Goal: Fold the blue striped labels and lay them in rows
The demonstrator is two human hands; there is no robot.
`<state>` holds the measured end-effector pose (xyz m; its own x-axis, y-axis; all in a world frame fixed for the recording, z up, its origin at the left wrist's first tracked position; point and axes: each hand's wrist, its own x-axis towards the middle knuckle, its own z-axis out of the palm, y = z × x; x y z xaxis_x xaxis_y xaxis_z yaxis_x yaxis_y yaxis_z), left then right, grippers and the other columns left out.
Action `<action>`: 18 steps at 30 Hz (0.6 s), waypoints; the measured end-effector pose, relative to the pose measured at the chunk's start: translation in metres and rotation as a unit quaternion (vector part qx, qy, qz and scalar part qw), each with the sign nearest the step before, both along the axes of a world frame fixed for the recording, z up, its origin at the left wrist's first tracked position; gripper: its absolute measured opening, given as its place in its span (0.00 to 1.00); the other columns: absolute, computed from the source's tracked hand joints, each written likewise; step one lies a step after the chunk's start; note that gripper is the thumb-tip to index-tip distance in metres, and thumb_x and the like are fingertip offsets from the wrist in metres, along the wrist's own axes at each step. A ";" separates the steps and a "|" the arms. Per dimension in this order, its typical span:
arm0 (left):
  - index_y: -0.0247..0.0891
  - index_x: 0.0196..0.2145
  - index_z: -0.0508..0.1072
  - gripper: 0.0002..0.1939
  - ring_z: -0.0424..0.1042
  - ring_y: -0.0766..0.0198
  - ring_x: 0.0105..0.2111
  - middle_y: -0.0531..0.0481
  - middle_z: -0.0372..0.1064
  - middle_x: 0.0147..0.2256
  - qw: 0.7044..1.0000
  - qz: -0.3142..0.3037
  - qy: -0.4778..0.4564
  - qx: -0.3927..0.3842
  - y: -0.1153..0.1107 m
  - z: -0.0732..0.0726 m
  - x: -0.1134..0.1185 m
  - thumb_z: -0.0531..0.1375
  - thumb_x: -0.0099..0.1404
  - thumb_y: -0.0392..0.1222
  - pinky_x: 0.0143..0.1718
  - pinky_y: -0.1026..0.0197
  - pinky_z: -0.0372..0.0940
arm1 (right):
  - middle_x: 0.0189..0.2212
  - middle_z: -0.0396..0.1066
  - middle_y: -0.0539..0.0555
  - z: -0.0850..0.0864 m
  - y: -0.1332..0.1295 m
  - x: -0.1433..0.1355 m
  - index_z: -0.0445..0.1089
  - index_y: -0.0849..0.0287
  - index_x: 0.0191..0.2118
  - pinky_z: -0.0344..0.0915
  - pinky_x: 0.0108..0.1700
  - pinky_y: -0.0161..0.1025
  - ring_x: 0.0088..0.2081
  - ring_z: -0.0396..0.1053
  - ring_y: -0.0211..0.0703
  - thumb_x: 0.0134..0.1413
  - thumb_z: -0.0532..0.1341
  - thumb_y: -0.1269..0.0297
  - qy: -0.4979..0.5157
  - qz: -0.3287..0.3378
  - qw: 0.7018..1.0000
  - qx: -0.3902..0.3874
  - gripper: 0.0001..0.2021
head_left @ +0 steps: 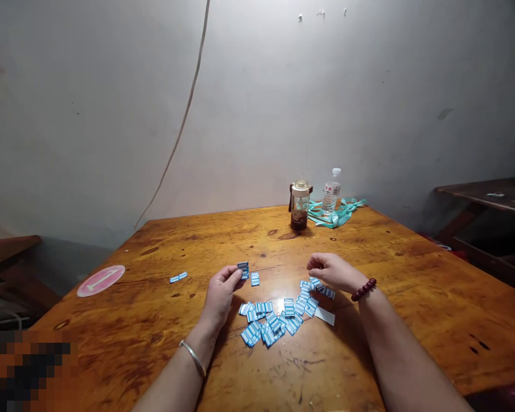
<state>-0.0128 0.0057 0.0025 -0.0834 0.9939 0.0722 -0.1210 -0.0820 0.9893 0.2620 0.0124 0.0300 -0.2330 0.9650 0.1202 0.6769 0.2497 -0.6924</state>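
Between the thumb and fingers of my left hand is a small blue-and-white card, held upright just above the table. One similar card lies flat right beside that hand. My right hand hovers at the far right end of a loose pile of blue-and-white cards. Its fingers curl together, and whatever they may hold is hidden. Under the right wrist, a plain white card touches the pile's edge. Farther left lies a separate small blue-and-white piece.
A drink cup with dark liquid stands toward the back of the wooden table. Behind it are a water bottle and a tangled turquoise ribbon. On the left is a pink round sticker. A wall rises behind.
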 end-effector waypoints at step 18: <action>0.34 0.29 0.71 0.12 0.66 0.69 0.26 0.51 0.68 0.26 0.999 -0.021 0.037 0.025 -0.001 0.001 0.003 0.60 0.48 0.45 0.29 0.67 0.61 | 0.22 0.67 0.48 -0.027 -0.012 -0.041 0.70 0.57 0.26 0.50 0.21 0.29 0.22 0.60 0.35 0.28 0.61 0.71 -0.114 0.094 0.984 -0.096 0.10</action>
<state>-0.0099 0.0048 0.0033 -0.0349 0.9913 0.1269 -0.0527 -0.1286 0.9903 0.2211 0.0004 0.0032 -0.4091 0.9023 -0.1359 0.7745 0.2647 -0.5746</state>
